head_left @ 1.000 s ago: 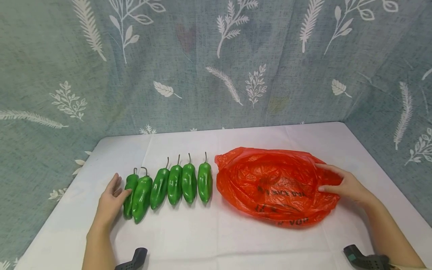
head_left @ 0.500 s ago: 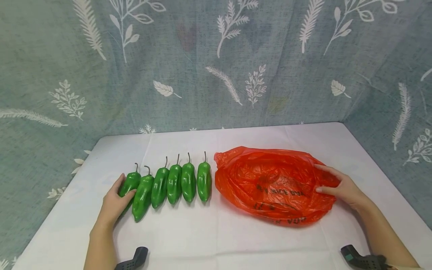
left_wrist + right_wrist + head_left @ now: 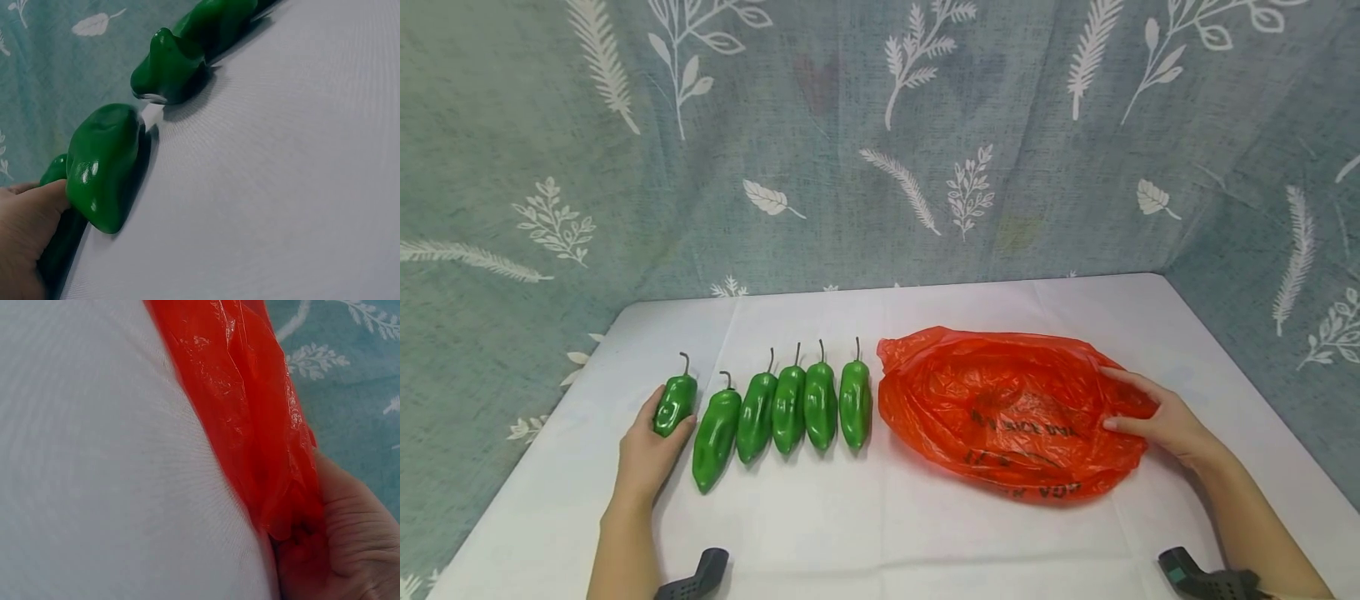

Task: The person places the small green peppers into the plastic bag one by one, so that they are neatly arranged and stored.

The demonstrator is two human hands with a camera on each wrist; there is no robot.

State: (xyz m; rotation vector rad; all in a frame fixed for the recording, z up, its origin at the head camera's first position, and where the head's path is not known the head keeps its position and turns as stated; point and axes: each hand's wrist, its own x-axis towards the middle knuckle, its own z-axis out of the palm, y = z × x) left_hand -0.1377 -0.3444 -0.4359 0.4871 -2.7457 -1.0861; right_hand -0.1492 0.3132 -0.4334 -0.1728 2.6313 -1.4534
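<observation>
Left hand point(image 3: 647, 457): thumb and fingers closed round the leftmost green pepper point(image 3: 675, 404), near the left edge of the table point(image 3: 820, 533) — its glossy skin could slip. Right hand point(image 3: 1176, 427): thumb and forefinger spread on the red bag point(image 3: 1000, 400) toward the right edge, hold undetermined — thin film may collapse should that hand shift.

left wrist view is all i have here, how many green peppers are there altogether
Observer: Six green peppers, counted in the head view.
Operator: ok and what is out there past my picture
Observer: A red plastic bag, with the right hand touching its side.
Operator: got it, the held pepper is mostly blocked for me, which way does its stem point
Observer: Away from the left hand, toward the far side of the table.
</observation>
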